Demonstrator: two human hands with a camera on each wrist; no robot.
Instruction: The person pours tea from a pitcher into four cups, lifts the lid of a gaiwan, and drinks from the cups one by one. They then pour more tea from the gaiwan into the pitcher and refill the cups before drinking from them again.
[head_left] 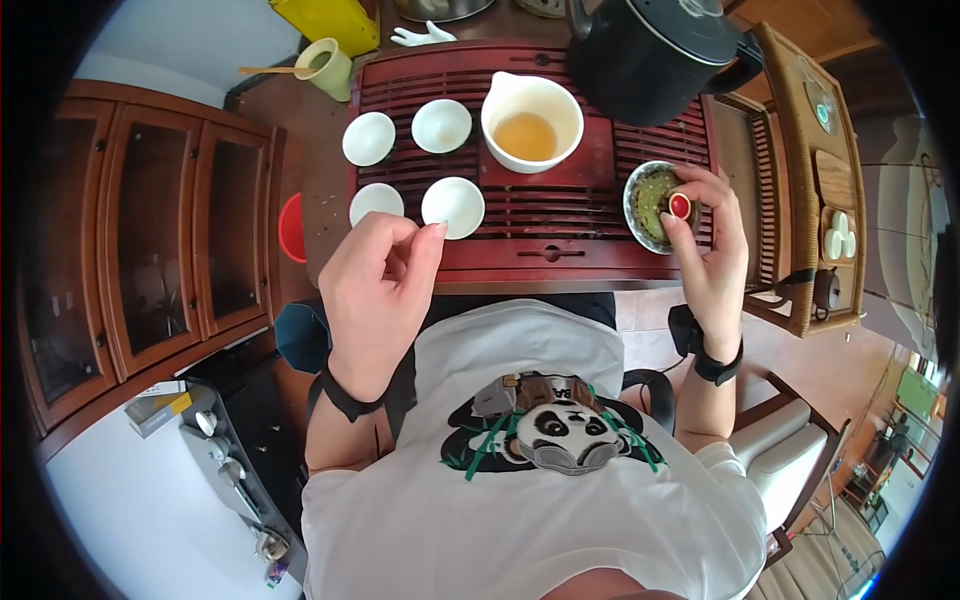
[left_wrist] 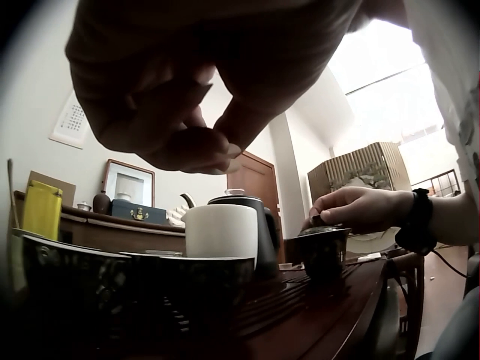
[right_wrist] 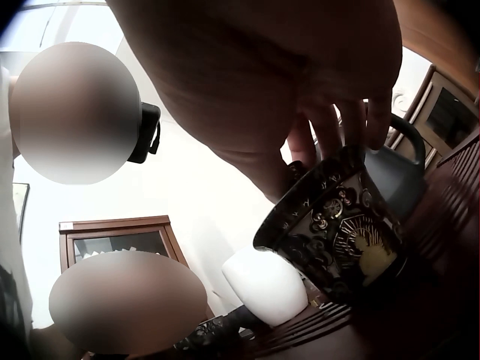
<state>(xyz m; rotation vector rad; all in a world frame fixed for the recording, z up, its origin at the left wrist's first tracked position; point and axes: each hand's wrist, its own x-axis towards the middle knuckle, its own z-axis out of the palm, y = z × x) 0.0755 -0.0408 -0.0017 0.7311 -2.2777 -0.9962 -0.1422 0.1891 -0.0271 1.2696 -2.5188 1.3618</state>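
Note:
My right hand (head_left: 716, 250) (left_wrist: 369, 212) (right_wrist: 292, 67) pinches the red-centred knob (head_left: 680, 207) of a green speckled lid (head_left: 652, 193), thumb on one side and fingers on the other. The lid sits in a dark patterned bowl (left_wrist: 324, 253) (right_wrist: 341, 236) at the tray's right. Over the front edge of the red-brown slatted tray (head_left: 590, 252) hovers my left hand (head_left: 375, 295) (left_wrist: 195, 82), fingers curled, thumb and forefinger tips together, with nothing visible between them. Several small white-lined cups (head_left: 453, 208) stand just beyond it; it partly hides one.
A white pitcher (head_left: 498, 110) (left_wrist: 221, 229) with amber liquid stands mid-tray. Behind the bowl is a black kettle (head_left: 640, 65). A pale green pot (head_left: 330, 75) with a wooden stick and a white hand-shaped figure (head_left: 422, 36) stand at the back left. A wicker-edged shelf (head_left: 790, 250) is at right.

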